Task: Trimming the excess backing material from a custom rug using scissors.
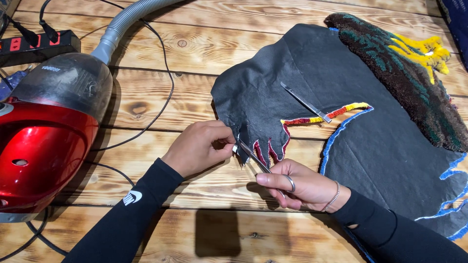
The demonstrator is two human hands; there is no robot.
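Observation:
A tufted rug [390,141] lies face down on the wooden table [204,44], its black backing up and one corner folded over to show brown, green and yellow pile. My left hand [197,146] pinches the tip of a black backing flap at the rug's jagged edge. My right hand [297,187], with rings and a bracelet, holds small metal scissors [251,156] whose blades meet the backing right beside my left fingers. Red, yellow and blue yarn edges show along the cut outline.
A red canister vacuum [44,141] with a grey hose [124,24] sits at the left. A power strip [34,46] with plugs and black cables lies behind it. A metal scalpel-like tool [304,102] rests on the rug backing.

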